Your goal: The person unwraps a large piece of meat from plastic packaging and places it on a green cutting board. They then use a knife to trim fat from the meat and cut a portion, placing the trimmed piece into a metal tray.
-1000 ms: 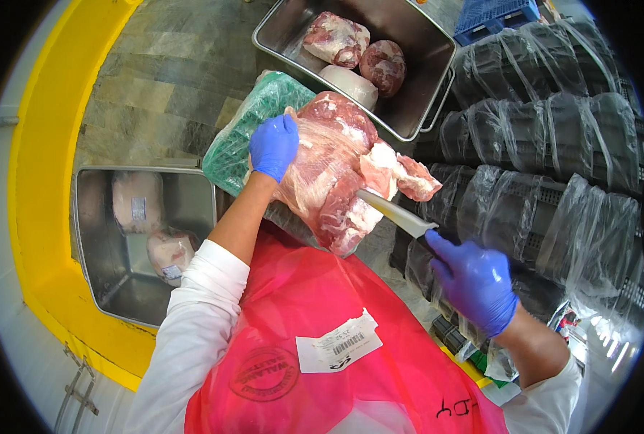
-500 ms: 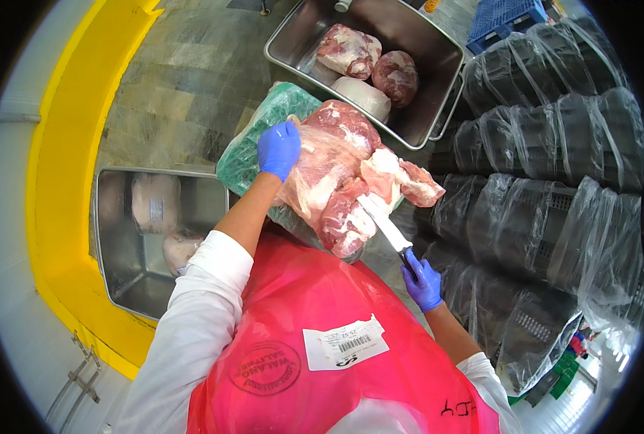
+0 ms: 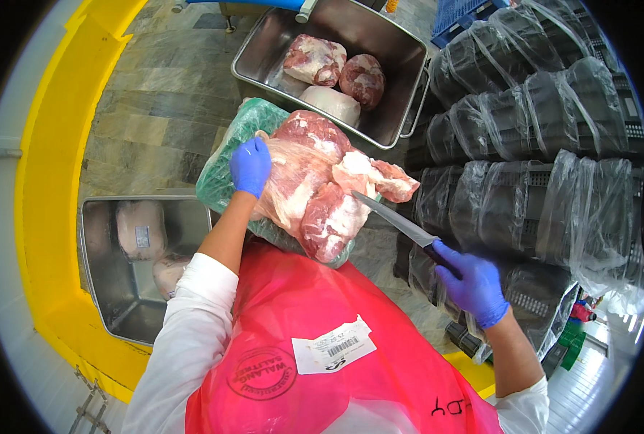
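A large piece of raw meat, pink with white fat, lies on a green plastic-wrapped surface in front of me. At its upper left edge, my blue-gloved left hand is closed on the meat, its fingertips partly hidden. My right hand, also in a blue glove, grips the dark handle of a knife. The long blade points up and left, and its tip is close beside the meat's right side, near a flap that sticks out. Whether the tip touches cannot be made out.
Beyond the meat stands a deep metal tub with several meat pieces. Another metal tub at left holds packaged meat. Plastic-draped black crates line the right. A yellow curb curves along the left.
The knife has drawn back to the right from the meat, and my right hand has moved right and nearer the camera. My left hand keeps its hold. The whole view has shifted slightly.
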Demonstrator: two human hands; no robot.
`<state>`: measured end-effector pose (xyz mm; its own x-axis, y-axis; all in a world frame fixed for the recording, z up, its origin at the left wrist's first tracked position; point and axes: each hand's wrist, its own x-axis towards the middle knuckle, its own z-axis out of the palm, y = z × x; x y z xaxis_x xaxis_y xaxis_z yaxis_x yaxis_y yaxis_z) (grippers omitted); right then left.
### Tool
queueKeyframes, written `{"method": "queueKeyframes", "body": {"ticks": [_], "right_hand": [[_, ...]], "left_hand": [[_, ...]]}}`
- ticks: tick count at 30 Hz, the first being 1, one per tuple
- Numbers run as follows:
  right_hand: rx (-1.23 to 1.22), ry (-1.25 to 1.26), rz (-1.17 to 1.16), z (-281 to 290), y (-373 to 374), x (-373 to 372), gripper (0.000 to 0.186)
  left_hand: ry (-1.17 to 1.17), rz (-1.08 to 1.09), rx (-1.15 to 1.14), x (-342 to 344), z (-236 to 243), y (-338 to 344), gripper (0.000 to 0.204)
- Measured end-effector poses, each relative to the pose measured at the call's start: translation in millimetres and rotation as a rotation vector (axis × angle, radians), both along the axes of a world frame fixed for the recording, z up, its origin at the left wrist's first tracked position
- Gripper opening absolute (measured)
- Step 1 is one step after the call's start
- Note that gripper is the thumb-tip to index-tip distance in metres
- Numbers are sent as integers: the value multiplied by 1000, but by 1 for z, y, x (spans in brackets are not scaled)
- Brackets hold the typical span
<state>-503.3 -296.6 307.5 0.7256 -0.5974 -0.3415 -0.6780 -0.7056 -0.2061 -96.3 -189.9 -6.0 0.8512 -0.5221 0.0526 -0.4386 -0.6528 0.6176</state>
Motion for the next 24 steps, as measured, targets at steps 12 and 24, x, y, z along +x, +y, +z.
{"method": "queueKeyframes", "body": {"ticks": [12, 24], "right_hand": [[18, 240, 173, 14, -15, 95, 46], [-56, -257, -121, -220, 68, -75, 62]], "left_hand": [[67, 18, 8, -7, 8, 6, 42], [84, 140, -4, -4, 2, 8, 43]]}}
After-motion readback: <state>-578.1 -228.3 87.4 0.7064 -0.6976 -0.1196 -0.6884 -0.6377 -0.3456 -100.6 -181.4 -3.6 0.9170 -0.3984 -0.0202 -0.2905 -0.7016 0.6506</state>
